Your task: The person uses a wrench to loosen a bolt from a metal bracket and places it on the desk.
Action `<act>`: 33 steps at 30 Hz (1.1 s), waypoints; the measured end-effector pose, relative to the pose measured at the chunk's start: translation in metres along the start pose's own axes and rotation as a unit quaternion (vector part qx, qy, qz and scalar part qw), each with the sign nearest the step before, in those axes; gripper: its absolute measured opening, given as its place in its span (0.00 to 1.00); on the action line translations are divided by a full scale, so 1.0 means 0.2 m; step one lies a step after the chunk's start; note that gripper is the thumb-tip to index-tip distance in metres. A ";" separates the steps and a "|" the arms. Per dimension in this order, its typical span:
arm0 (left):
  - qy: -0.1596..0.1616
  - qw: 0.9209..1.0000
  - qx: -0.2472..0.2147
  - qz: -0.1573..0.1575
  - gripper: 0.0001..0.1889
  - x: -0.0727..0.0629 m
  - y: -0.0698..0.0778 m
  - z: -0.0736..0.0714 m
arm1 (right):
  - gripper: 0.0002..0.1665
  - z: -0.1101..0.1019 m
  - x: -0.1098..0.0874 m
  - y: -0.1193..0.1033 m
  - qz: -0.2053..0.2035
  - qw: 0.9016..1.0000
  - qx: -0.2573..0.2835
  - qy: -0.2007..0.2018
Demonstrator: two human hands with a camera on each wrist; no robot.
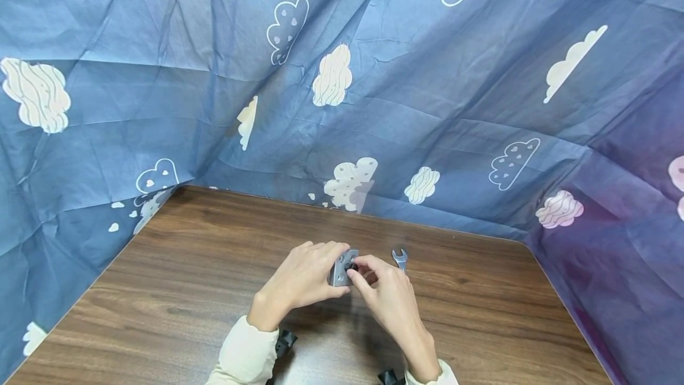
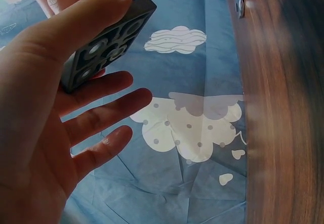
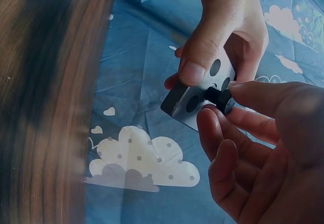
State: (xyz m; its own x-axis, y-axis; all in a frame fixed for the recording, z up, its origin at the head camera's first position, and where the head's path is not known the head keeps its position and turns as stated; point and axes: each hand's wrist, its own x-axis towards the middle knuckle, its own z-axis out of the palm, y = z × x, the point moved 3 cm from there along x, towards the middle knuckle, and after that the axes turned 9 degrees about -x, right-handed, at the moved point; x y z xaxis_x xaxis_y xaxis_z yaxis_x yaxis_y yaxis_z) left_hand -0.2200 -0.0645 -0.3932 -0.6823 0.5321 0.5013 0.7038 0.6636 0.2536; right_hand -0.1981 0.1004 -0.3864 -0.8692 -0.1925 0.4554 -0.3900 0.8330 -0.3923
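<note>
A grey rectangular block (image 1: 338,278) with several round holes is held up over the table, tilted on edge. My left hand (image 1: 306,275) grips it, thumb on one edge and fingers at the opposite edge. In the left wrist view, the block's (image 2: 144,9) underside shows recessed holes, and three fingers extend past it. My right hand (image 1: 390,296) pinches a black bolt (image 3: 223,100) between thumb and fingertips. In the right wrist view the bolt's threaded end points at the block's middle hole, its tip right at the face.
An open-end wrench (image 1: 399,258) lies on the wooden table (image 1: 176,278) just beyond my right hand, its handle partly hidden by it. Blue cloth (image 1: 390,129) with cloud prints hangs behind the table and along its sides. Black straps (image 1: 285,342) sit at the wrists.
</note>
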 end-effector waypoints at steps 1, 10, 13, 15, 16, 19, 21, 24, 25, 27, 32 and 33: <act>0.000 1.000 0.000 0.000 0.36 0.00 0.00 0.00 | 0.10 0.00 0.00 0.00 -0.001 1.000 0.000 0.000; 0.001 1.000 -0.003 0.002 0.37 0.00 -0.01 0.00 | 0.11 0.00 0.00 -0.01 -0.011 1.000 0.008 0.006; 0.000 1.000 -0.004 0.001 0.37 0.00 -0.01 0.00 | 0.12 0.00 0.00 -0.01 -0.014 1.000 0.008 0.008; 0.000 1.000 -0.005 0.001 0.37 0.00 -0.01 0.00 | 0.12 0.00 0.00 -0.01 -0.015 1.000 0.010 0.008; 0.000 1.000 -0.005 0.001 0.37 0.00 -0.01 0.00 | 0.12 0.00 0.00 -0.01 -0.016 1.000 0.010 0.008; 0.000 1.000 -0.003 0.000 0.37 0.00 -0.01 0.00 | 0.12 0.00 0.00 -0.01 -0.016 1.000 0.010 0.008; 0.000 1.000 -0.004 -0.001 0.37 0.00 -0.01 0.00 | 0.12 0.00 -0.01 -0.01 -0.016 1.000 0.009 0.007; -0.001 1.000 -0.005 -0.003 0.37 0.00 -0.01 0.00 | 0.12 0.00 -0.01 -0.02 -0.014 1.000 0.009 0.005; -0.001 1.000 -0.005 -0.003 0.37 0.00 -0.01 0.00 | 0.13 0.00 -0.01 -0.02 -0.014 1.000 0.009 0.004; -0.001 1.000 -0.005 -0.003 0.37 0.00 -0.01 0.00 | 0.13 0.00 -0.01 -0.02 -0.014 1.000 0.012 0.003; 0.001 1.000 -0.001 0.000 0.37 0.00 -0.01 0.00 | 0.14 0.00 -0.01 -0.02 -0.013 1.000 0.011 -0.001; 0.001 1.000 0.000 0.001 0.37 0.00 -0.01 0.00 | 0.14 -0.01 -0.01 -0.02 -0.012 1.000 0.010 -0.002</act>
State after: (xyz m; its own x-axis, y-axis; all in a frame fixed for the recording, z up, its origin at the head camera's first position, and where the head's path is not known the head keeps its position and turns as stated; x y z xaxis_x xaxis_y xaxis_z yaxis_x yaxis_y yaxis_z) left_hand -0.2213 -0.0652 -0.3939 -0.6808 0.5326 0.5028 0.7050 0.6627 0.2526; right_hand -0.1944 0.0982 -0.3851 -0.8603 -0.2141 0.4626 -0.4172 0.8172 -0.3977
